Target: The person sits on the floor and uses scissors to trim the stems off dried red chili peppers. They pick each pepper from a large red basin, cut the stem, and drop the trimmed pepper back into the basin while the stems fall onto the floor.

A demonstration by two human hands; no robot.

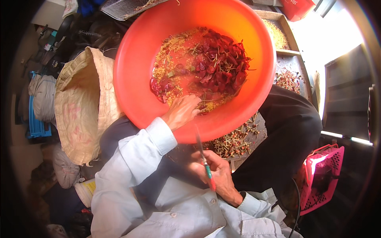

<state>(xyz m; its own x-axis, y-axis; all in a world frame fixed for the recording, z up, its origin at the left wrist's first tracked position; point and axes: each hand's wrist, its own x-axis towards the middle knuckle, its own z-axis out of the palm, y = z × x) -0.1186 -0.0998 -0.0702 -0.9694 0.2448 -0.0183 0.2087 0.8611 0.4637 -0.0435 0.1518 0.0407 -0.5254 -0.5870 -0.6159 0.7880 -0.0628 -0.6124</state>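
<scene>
In front of me tilts a large orange-red plastic basin. A heap of dried red chili peppers with thin stems lies inside it, beside scattered yellow seeds. My left hand reaches over the near rim, its fingers low among seeds and chili bits; whether it pinches anything is hidden. Below the rim, my right hand grips a narrow bladed cutting tool with a green and red handle. Its blade points up toward the basin, and its exact kind is unclear edge-on.
At left, a woven sack gapes beside the basin. Cut stems lie beneath the near rim. A divided wooden tray at right holds yellow seeds and red scraps. A pink plastic basket stands lower right; wire mesh lies behind.
</scene>
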